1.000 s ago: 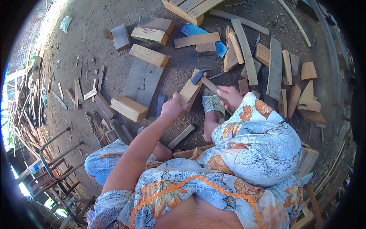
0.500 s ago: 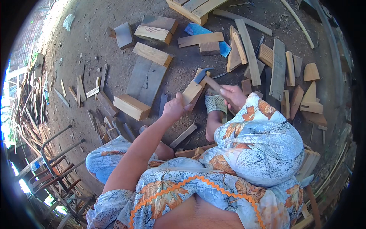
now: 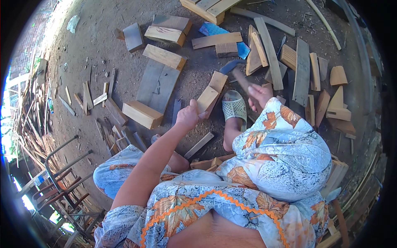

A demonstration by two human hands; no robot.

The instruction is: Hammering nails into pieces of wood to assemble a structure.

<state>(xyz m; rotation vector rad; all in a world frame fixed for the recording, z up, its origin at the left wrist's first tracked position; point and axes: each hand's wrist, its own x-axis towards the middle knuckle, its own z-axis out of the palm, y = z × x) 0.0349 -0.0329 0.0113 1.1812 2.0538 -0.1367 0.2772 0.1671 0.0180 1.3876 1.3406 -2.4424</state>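
My left hand (image 3: 189,116) is closed round the near end of a pale wooden block assembly (image 3: 208,98), made of short pieces set together and tilted up from the ground. My right hand (image 3: 259,96) grips a claw hammer (image 3: 240,77) by its wooden handle. The dark hammer head is raised above and to the right of the block's far end, apart from it, and is slightly blurred. Between the block and my right hand is my foot in a pale perforated clog (image 3: 234,105). Whether a nail stands in the block is too small to tell.
A grey board with pale blocks at both ends (image 3: 155,91) lies left of centre, with a few nails on it. Loose planks (image 3: 269,53) and offcuts (image 3: 338,77) lie to the right. A metal-framed chair (image 3: 62,182) stands at lower left, near piled sticks (image 3: 29,120).
The hammer has lifted off the block's far end and swung up and to the right with my right hand. My left hand keeps its hold on the block.
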